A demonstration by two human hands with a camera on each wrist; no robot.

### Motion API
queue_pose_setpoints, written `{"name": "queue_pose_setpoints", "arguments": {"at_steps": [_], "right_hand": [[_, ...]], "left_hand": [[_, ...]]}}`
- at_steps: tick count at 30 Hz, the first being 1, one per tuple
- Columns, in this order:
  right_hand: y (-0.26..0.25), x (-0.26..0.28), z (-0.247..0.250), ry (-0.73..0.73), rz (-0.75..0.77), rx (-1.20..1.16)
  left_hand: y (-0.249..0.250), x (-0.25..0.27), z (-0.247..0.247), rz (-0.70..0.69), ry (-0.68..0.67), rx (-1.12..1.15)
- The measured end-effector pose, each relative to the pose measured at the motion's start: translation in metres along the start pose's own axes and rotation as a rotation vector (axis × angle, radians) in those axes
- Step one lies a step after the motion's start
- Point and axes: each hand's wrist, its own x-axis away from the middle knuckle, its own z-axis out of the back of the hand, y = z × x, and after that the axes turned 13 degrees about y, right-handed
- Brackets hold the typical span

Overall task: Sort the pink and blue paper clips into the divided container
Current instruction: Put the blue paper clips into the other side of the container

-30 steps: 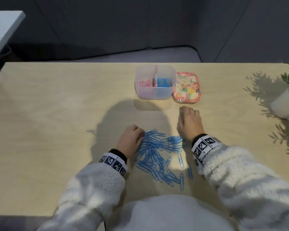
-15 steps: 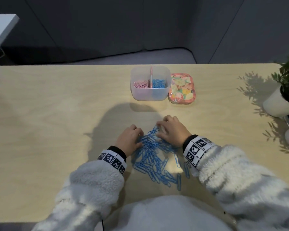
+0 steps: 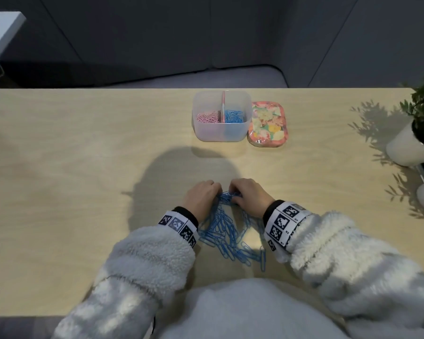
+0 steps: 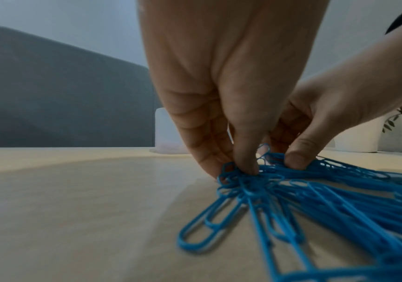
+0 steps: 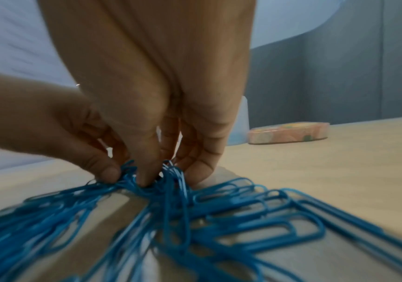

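The left hand [image 3: 201,198] and right hand [image 3: 250,195] both pinch, with curled fingertips, the far tip of the heap of blue wire paper clips [image 3: 227,237], which fans toward the person on the pale wooden table [image 3: 83,167], most clips lying lengthwise; the translucent divided plastic container [image 3: 222,132] stands beyond, well apart

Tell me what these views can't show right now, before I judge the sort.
- Clip count in the left hand and right hand: fingers cover the bunch of blue paper clips in all views.
- Divided container: hidden behind the hands in both wrist views; contents too small in the head view.
- Plant pot: cut off by the head view's right edge.
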Motion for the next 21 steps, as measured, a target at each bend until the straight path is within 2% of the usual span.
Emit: {"name": "queue_pose_setpoints", "arguments": {"at_steps": [4, 8, 14, 17, 21], "right_hand": [[0.006, -0.012, 0.022, 0.048, -0.067, -0.139], [0.002, -0.042, 0.068, 0.084, -0.169, -0.348], [-0.010, -0.121, 0.122, 0.334, -0.295, -0.480], [-0.014, -0.151, 0.126, 0.393, -0.346, -0.508], [-0.014, -0.168, 0.115, 0.347, -0.381, -0.488]], "left_hand": [[-0.006, 0.002, 0.004, 0.040, 0.026, 0.054], [-0.010, 0.002, 0.009, 0.081, 0.077, 0.139], [-0.006, -0.013, 0.029, 0.076, 0.192, 0.247], [0.000, -0.028, 0.044, 0.081, 0.241, 0.291], [0.008, -0.062, 0.067, 0.118, 0.348, 0.373]]}}
